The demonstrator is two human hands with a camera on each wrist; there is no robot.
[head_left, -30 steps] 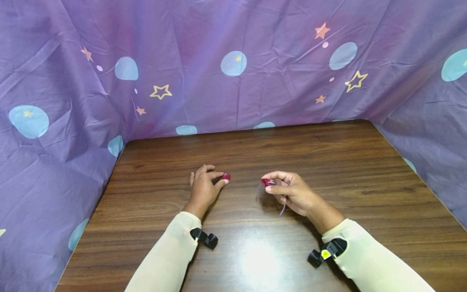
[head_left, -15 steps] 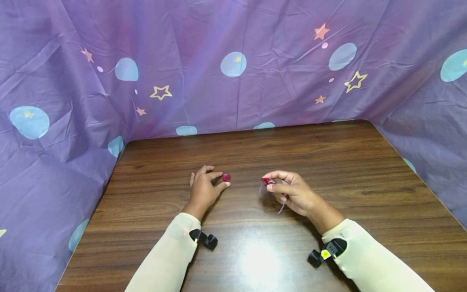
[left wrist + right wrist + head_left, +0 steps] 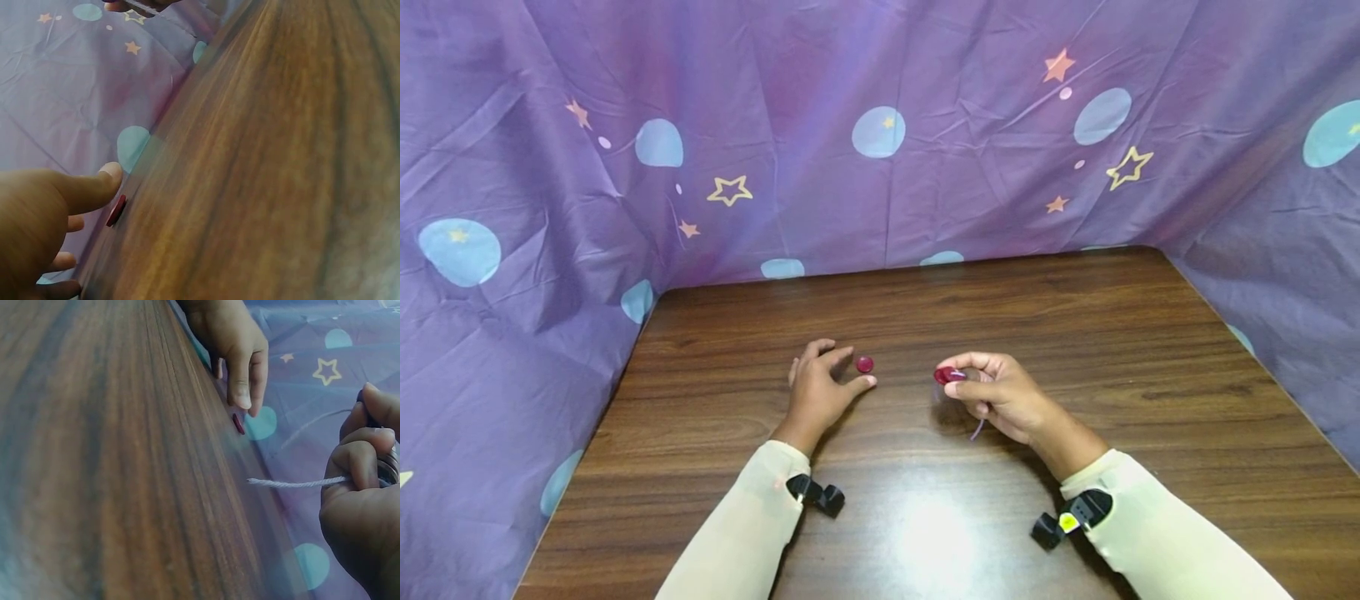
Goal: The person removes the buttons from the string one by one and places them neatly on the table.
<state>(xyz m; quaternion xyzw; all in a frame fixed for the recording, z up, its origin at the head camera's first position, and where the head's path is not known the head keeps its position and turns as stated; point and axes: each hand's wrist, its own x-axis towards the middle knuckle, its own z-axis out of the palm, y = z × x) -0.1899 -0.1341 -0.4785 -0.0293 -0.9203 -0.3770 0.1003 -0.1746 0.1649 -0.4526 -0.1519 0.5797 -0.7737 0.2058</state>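
A small round dark-red disc [image 3: 865,365] lies flat on the table, its thin edge showing in both wrist views. My left hand [image 3: 820,387] is beside it, thumb and index finger spread apart with a gap around the disc. To the right, my right hand [image 3: 1000,396] pinches a glossy red piece [image 3: 945,376] between thumb and index finger, above the tabletop. A pale lilac cord [image 3: 300,484] passes through that grip and its free end sticks out below the fingers. Dark rounded edges [image 3: 389,465] show under the curled fingers, mostly hidden by them.
The brown wood-grain table [image 3: 880,308] spans the space below both arms, with a bright glare patch near its front. A purple curtain [image 3: 820,208] with stars and blue circles hangs along the back and sides. Black wrist cameras [image 3: 831,500] sit on both sleeves.
My left thumb and index finger have let go of the red disc, which has gone from tilted between them to flat on the table. The right hand has barely moved; its cord swung slightly.
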